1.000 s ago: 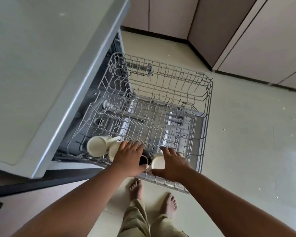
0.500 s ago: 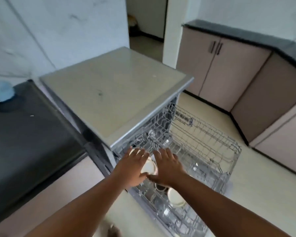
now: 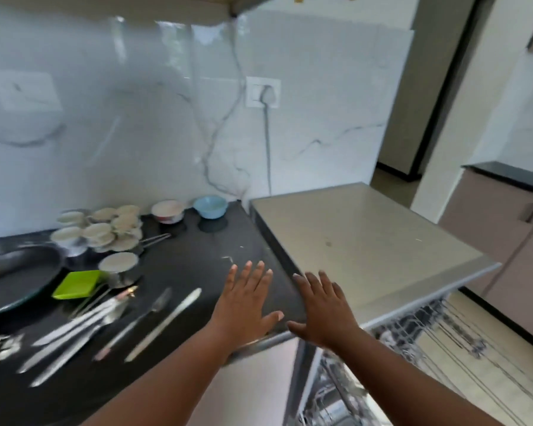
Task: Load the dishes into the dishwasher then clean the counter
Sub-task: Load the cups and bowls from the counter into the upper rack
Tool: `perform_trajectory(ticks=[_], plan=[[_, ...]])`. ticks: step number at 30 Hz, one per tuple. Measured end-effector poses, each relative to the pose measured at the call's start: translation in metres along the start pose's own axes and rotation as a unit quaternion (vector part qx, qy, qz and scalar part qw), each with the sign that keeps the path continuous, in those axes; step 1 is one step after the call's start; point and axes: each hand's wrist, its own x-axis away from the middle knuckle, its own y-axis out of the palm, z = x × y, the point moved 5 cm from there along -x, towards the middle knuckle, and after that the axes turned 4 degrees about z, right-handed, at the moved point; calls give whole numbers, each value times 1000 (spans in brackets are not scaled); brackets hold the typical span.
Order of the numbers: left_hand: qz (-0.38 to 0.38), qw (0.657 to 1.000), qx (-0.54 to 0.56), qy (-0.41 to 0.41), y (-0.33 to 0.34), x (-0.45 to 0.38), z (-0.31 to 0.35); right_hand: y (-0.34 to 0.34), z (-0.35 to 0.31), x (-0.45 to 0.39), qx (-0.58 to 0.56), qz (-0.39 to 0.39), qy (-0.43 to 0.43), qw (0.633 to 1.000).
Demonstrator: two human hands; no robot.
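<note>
Both hands lifted off wire dishwasher rack point(image 3: 437, 330): left hand point(image 3: 243, 302), right hand point(image 3: 323, 309), grips open, empty, above black tabletop point(image 3: 197, 265); one pale-blue round bowl point(image 3: 210, 206).

Bright, even daylight; glare streaks on the glossy wall tiles point(image 3: 154, 96) at upper left. Strong motion blur everywhere, worst on the cutlery point(image 3: 105, 327) lower left and rack wires point(image 3: 462, 339) lower right. Wide-angle bending at edges.

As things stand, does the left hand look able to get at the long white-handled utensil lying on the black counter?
Probably yes. The left hand is open, holding nothing, over the black counter, and the white-handled utensil lies just to its left with nothing between them.
</note>
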Motion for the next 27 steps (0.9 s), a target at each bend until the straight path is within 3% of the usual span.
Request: perform_trajectory(ticks=[8,13,27], plan=[[4,989,26,-142,-15,60,-195,17,-176,-83,-18,-23,-31,999],[3,972,47,-232,-12,90,-281,15,-257,-108,-47,-54,-69,995],[3,944,66,-323,-24,93,-384,11,-329,-206,-89,-44,-85,991]])
